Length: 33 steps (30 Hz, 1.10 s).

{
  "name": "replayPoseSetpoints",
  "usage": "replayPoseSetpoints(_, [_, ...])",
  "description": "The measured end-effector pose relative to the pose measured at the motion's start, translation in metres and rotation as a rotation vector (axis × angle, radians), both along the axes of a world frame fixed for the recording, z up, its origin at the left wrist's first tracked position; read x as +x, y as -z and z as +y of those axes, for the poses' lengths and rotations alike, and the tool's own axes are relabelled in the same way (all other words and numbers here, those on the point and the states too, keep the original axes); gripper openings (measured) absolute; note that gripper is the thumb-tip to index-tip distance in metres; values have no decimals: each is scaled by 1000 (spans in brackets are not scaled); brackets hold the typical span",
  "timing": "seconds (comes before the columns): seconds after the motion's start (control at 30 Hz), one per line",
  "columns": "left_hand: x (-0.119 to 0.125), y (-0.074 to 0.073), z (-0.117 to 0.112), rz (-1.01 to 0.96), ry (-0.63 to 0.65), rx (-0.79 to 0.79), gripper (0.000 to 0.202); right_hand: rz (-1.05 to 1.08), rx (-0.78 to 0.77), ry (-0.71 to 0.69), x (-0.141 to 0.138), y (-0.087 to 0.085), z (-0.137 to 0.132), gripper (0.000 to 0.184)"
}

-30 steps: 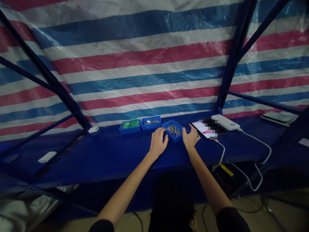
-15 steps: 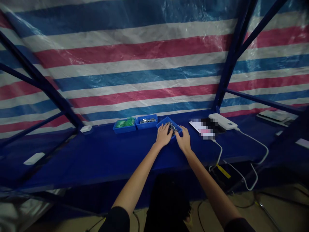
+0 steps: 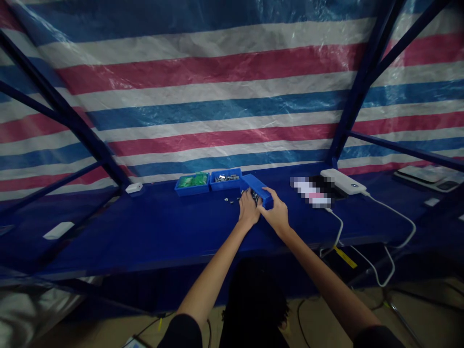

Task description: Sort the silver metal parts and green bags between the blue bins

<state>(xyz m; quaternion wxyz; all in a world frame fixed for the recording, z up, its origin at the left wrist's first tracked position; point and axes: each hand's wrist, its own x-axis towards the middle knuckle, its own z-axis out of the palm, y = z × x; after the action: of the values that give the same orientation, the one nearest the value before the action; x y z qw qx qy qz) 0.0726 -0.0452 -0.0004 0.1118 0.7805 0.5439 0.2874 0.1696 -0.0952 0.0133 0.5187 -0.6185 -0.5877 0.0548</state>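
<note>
A small blue plastic bin [image 3: 258,185] is tipped onto its side on the table, its mouth facing left and toward me. My right hand [image 3: 277,210] grips the bin's near right end, thumb below and fingers over the top. At the mouth, my left hand [image 3: 249,210] has its fingers curled around small shiny metal parts [image 3: 255,197]; its fingertips are partly hidden. A few loose pieces [image 3: 226,199] lie on the blue tabletop [image 3: 174,227] left of my left hand. Just behind stands a second blue bin [image 3: 225,185] with similar metal pieces.
Another blue bin [image 3: 192,191] holds green packets [image 3: 194,179]. To the right lie a phone [image 3: 311,192] with a blurred screen and a white power bank [image 3: 342,181], both with white cables. White adapters [image 3: 134,187] sit at left. Blue frame posts [image 3: 357,92] flank the striped tarp [image 3: 224,92].
The right bin has gone from upright to tipped on its side in my right hand. Some metal parts now lie loose on the table. My left hand has moved to the bin's mouth.
</note>
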Motion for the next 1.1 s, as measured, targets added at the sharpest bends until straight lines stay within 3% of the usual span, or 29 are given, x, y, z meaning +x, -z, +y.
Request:
replayPoseSetpoints(0.17, [1, 1, -5, 94, -75, 14, 53, -141, -25, -5, -3, -4, -5, 51])
replayPoseSetpoints(0.37, [-2, 6, -2, 188, 9, -36, 57, -263, 15, 25, -9, -1, -2, 48])
replayPoseSetpoints(0.5, [-2, 3, -3, 169, -21, -32, 57, -292, 22, 33, -10, -1, -2, 46])
replayPoseSetpoints(0.73, [-19, 0, -19, 67, -296, 144, 59, -180, 25, 102, 0, 0, 2, 47])
replayPoseSetpoints(0.87, [-38, 5, -21, 80, -452, 34, 75, -89, 3, 140, 16, -2, 14, 49])
replayPoseSetpoints(0.93, [-43, 5, -19, 85, -419, -35, 80, -61, -41, 132, 24, -4, 22, 51])
replayPoseSetpoints(1.1, [-40, 2, -13, 91, -161, -61, 81, 55, -140, 148, 31, -7, 50, 52])
